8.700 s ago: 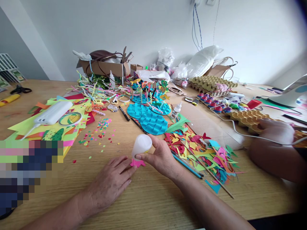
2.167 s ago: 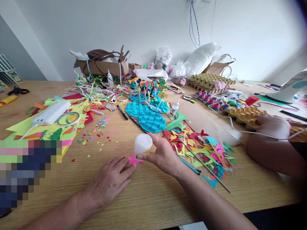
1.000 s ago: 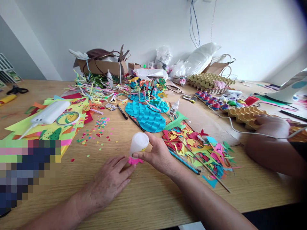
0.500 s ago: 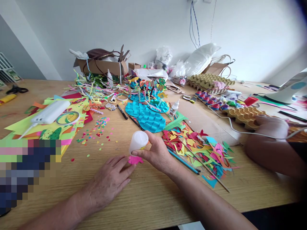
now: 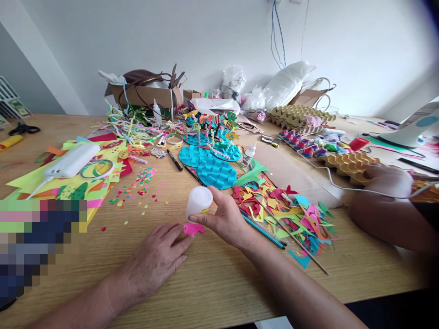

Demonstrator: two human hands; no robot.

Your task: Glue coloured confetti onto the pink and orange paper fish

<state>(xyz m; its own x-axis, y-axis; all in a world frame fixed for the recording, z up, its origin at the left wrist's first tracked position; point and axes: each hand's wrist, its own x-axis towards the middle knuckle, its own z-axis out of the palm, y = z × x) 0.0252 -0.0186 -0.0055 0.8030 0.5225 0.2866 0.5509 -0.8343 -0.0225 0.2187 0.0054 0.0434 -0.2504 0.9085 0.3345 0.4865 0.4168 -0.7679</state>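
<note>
A small pink paper cut-out (image 5: 194, 228) lies on the wooden table in front of me. My left hand (image 5: 163, 249) rests flat with fingers apart, its fingertips touching the cut-out's left side. Wrapped round a white bottle (image 5: 199, 203) is my right hand (image 5: 226, 217), which holds it tilted, base up, over the cut-out. The bottle's tip is hidden behind my fingers and the bottle itself. Beyond my hands are woven blue paper discs (image 5: 216, 173) with small colourful paper fish and twisted stems at their back.
Paper scraps (image 5: 284, 205), blue pencils (image 5: 262, 228) and a wooden stick (image 5: 308, 254) lie right of my hands. Confetti (image 5: 146, 176) and coloured sheets (image 5: 30, 176) are on the left. A glue bottle (image 5: 248, 154) stands behind. Another person's arm (image 5: 380, 210) rests near egg trays (image 5: 346, 165).
The bottle in my right hand has shifted very slightly to the right. My left hand and the pink cut-out look unchanged.
</note>
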